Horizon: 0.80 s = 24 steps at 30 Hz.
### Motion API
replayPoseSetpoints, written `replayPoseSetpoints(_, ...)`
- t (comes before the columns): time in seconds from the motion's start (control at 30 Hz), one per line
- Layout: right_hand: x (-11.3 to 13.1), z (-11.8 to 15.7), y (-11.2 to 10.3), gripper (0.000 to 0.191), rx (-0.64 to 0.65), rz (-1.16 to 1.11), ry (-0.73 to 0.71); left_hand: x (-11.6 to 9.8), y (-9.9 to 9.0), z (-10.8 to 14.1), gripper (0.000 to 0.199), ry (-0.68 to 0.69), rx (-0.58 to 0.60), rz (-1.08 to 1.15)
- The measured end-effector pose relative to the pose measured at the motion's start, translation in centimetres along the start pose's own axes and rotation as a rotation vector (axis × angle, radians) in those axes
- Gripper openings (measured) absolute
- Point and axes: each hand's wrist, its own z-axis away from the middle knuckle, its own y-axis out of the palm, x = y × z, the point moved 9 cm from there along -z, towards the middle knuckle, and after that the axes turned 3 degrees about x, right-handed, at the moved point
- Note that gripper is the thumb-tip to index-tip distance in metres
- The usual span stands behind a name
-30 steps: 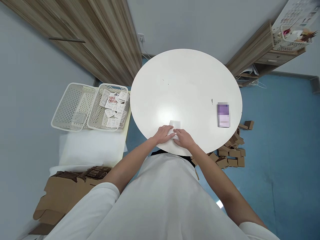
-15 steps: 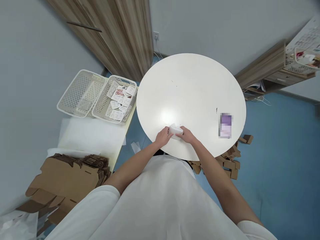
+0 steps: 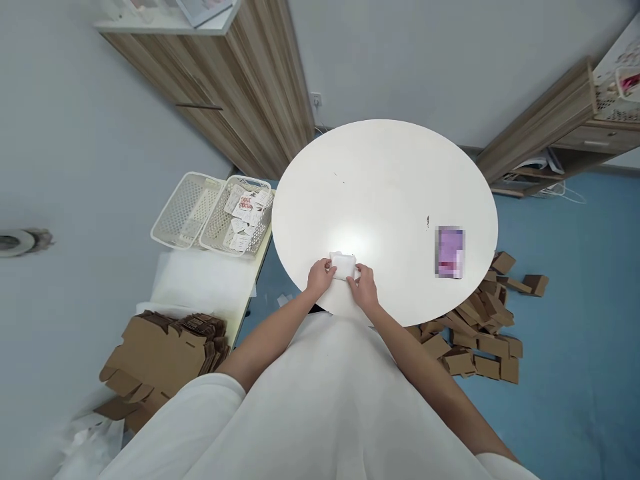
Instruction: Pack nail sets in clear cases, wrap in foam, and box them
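Note:
A small white rectangular packet (image 3: 345, 267), seemingly wrapped in thin white sheet, is at the near edge of the round white table (image 3: 390, 180). My left hand (image 3: 320, 275) pinches its left side between thumb and fingers. On the opposite side, my right hand (image 3: 364, 287) grips the right edge, where a bit of the white wrapping sticks out. What lies inside the wrapping is hidden.
A blurred purple item (image 3: 450, 252) lies on the table's right side. To the left, a side table bears two white baskets, one with cards (image 3: 246, 213), white sheets (image 3: 200, 280) and flattened cardboard boxes (image 3: 160, 353). Small brown boxes (image 3: 485, 333) lie on the floor at right.
The packet has turned from tilted and loosely wrapped to a flatter, neater rectangle. My hands have shifted their hold along its sides. The camera view has moved, showing more floor boxes.

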Motion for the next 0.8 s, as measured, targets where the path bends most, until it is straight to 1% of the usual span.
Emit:
replayPoseSetpoints(0.1,-0.4,0.7,0.9,0.043,0.040,-0.101,0.011,0.1,0.4,0.4,0.036,-0.018,0.007,-0.037)
replayPoseSetpoints(0.27,-0.8,0.4,1.0,0.042,0.022,-0.215,0.038,1.0,1.3,1.1,0.049,-0.036,0.081,0.023)
replayPoseSetpoints(0.33,-0.6,0.1,1.0,0.042,0.019,-0.249,0.040,1.4,1.3,1.1,0.051,-0.044,0.085,0.055)
replayPoseSetpoints(0.43,0.1,-0.4,1.6,0.041,0.024,-0.306,0.044,1.9,0.5,0.7,0.050,-0.035,0.076,0.075)
replayPoseSetpoints(0.5,0.9,-1.1,2.4,0.042,0.029,-0.344,0.060,2.3,-0.6,0.2,0.049,-0.029,0.057,0.087)
replayPoseSetpoints(0.57,2.2,-2.2,3.6,0.045,0.044,-0.376,0.080,3.1,-2.2,-0.6,0.050,-0.042,0.018,0.134)
replayPoseSetpoints(0.67,4.8,-4.5,6.2,0.050,0.084,-0.413,0.101,4.8,-5.3,-2.2,0.052,-0.079,-0.065,0.245)
replayPoseSetpoints(0.8,8.8,-8.6,9.7,0.052,0.124,-0.426,0.090,6.8,-9.6,-5.3,0.044,-0.083,-0.128,0.306)
